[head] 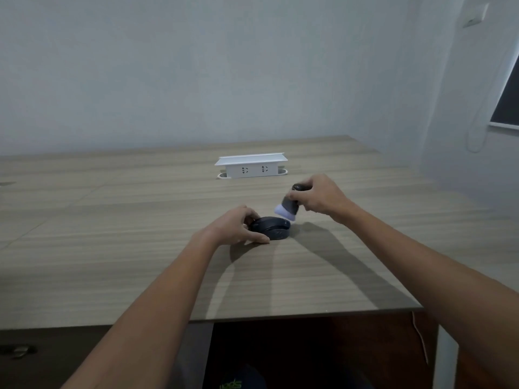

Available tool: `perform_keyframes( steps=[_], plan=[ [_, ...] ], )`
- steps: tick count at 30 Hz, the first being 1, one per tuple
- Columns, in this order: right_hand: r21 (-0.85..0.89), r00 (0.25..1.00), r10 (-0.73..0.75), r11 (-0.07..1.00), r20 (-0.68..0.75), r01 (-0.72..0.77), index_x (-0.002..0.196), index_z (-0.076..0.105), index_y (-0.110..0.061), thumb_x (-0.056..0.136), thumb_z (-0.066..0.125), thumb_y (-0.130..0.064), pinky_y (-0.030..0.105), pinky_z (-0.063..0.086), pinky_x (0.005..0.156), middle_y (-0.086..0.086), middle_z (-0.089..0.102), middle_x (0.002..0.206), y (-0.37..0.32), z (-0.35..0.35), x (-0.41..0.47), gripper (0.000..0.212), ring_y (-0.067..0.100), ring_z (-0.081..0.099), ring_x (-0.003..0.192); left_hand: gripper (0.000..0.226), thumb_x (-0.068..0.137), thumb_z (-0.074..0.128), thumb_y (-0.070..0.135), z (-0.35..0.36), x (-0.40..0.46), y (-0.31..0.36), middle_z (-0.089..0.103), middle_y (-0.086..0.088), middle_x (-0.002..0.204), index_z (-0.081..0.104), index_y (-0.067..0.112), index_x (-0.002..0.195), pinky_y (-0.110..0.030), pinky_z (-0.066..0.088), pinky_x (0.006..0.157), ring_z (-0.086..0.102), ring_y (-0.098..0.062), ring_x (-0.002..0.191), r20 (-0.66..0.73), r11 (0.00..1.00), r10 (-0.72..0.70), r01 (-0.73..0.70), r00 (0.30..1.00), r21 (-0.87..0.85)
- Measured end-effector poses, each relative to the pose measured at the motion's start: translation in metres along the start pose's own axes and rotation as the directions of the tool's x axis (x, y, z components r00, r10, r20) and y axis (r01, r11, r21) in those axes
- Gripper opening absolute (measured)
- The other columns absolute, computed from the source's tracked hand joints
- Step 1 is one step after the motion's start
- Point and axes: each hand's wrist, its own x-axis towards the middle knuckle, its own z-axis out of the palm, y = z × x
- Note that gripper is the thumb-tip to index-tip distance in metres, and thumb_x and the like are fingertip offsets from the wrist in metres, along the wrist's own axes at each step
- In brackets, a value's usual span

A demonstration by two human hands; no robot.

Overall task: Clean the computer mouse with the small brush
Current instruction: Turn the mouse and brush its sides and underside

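A dark computer mouse (pixel 273 228) lies on the wooden table (pixel 140 248) near its middle. My left hand (pixel 238 225) grips the mouse's left side, thumb along the near edge and fingers over the far edge. My right hand (pixel 320 195) holds a small brush (pixel 289 204) with a dark stubby handle and pale bristles. The brush is tilted, bristles pointing down and left, hovering just above the mouse's far right end. I cannot tell whether the bristles touch the mouse.
A white pop-up socket box (pixel 251 165) stands on the table behind the hands. The table's front edge (pixel 309 314) runs close to me, with a dark gap below. A wall is at the right, with a window (pixel 508 94).
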Motion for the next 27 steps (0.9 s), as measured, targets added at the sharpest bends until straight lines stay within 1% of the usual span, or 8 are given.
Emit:
perform_keyframes(
  steps=[3, 6, 12, 14, 16, 21, 25, 27],
  plan=[
    [-0.016, 0.994, -0.070, 0.997, 0.084, 0.072, 0.067, 0.070, -0.002, 0.084, 0.070, -0.020, 0.017, 0.038, 0.042, -0.007, 0.058, 0.045, 0.004, 0.007, -0.009, 0.025, 0.005, 0.049, 0.039, 0.065, 0.064, 0.089, 0.050, 0.001, -0.002, 0.004, 0.065, -0.004, 0.109, 0.069, 0.014, 0.113, -0.038, 0.055, 0.089, 0.065, -0.021, 0.099, -0.050, 0.999, -0.010, 0.012, 0.999, 0.049],
    [-0.119, 0.994, -0.103, 0.988, -0.036, 0.098, 0.058, 0.065, -0.010, 0.082, 0.069, -0.017, 0.021, 0.043, 0.048, 0.006, 0.065, 0.057, 0.018, 0.003, -0.005, 0.025, 0.010, 0.054, 0.045, 0.067, 0.058, 0.089, 0.056, 0.002, -0.004, 0.006, 0.066, -0.002, 0.101, 0.070, 0.013, 0.106, -0.041, 0.057, 0.084, 0.066, -0.020, 0.091, -0.080, 0.997, -0.035, 0.041, 0.996, 0.068],
    [0.022, 0.993, -0.116, 0.993, -0.011, 0.116, 0.086, 0.079, -0.008, 0.088, 0.071, -0.027, 0.020, 0.046, 0.048, 0.005, 0.073, 0.065, 0.034, 0.010, -0.012, 0.020, 0.008, 0.061, 0.048, 0.064, 0.069, 0.079, 0.064, 0.004, -0.006, 0.005, 0.058, 0.001, 0.110, 0.069, 0.016, 0.111, -0.029, 0.049, 0.084, 0.060, -0.015, 0.100, -0.130, 0.999, -0.021, 0.026, 0.991, 0.032],
    [0.043, 0.990, -0.105, 0.993, -0.092, 0.110, 0.090, 0.080, -0.009, 0.088, 0.071, -0.026, 0.031, 0.055, 0.054, 0.005, 0.075, 0.070, 0.039, 0.010, -0.011, 0.019, 0.010, 0.065, 0.051, 0.058, 0.080, 0.073, 0.057, 0.003, -0.004, 0.006, 0.065, 0.001, 0.116, 0.067, 0.017, 0.121, -0.029, 0.050, 0.091, 0.062, -0.014, 0.108, -0.108, 0.998, -0.012, 0.006, 0.994, -0.058],
    [0.094, 0.982, -0.121, 0.986, -0.148, 0.136, 0.093, 0.080, -0.010, 0.088, 0.071, -0.025, 0.030, 0.055, 0.055, -0.002, 0.072, 0.067, 0.037, 0.009, -0.013, 0.018, 0.011, 0.065, 0.051, 0.048, 0.090, 0.068, 0.043, 0.002, -0.003, 0.009, 0.069, -0.001, 0.115, 0.064, 0.016, 0.129, -0.029, 0.050, 0.095, 0.065, -0.017, 0.110, -0.084, 0.994, -0.002, -0.007, 0.996, -0.112],
    [0.173, 0.992, -0.083, 0.983, 0.096, 0.066, 0.092, 0.080, -0.007, 0.088, 0.074, -0.024, 0.022, 0.047, 0.052, -0.006, 0.068, 0.062, 0.037, 0.007, -0.015, 0.018, 0.010, 0.059, 0.054, 0.029, 0.099, 0.058, 0.016, 0.003, 0.000, 0.008, 0.073, -0.008, 0.115, 0.068, 0.009, 0.125, -0.037, 0.055, 0.095, 0.070, -0.026, 0.105, -0.041, 0.993, 0.067, -0.071, 0.997, -0.095],
    [0.011, 0.992, -0.075, 0.997, -0.103, 0.076, 0.091, 0.081, -0.009, 0.086, 0.071, -0.020, 0.032, 0.056, 0.059, 0.008, 0.076, 0.074, 0.039, -0.001, -0.010, 0.015, 0.016, 0.066, 0.061, 0.034, 0.101, 0.056, 0.018, 0.005, 0.001, 0.006, 0.070, -0.002, 0.117, 0.064, 0.010, 0.133, -0.021, 0.051, 0.084, 0.068, -0.023, 0.100, -0.039, 0.993, 0.063, -0.067, 0.997, -0.101],
    [0.081, 0.991, -0.135, 0.988, -0.008, 0.135, 0.095, 0.081, -0.010, 0.088, 0.072, -0.020, 0.024, 0.052, 0.056, 0.002, 0.075, 0.071, 0.034, 0.000, -0.014, 0.015, 0.009, 0.062, 0.055, 0.034, 0.100, 0.057, 0.018, 0.005, 0.003, 0.004, 0.071, -0.001, 0.115, 0.064, 0.011, 0.133, -0.011, 0.048, 0.076, 0.067, -0.018, 0.096, -0.039, 0.992, 0.079, -0.082, 0.996, -0.095]
  ],
)
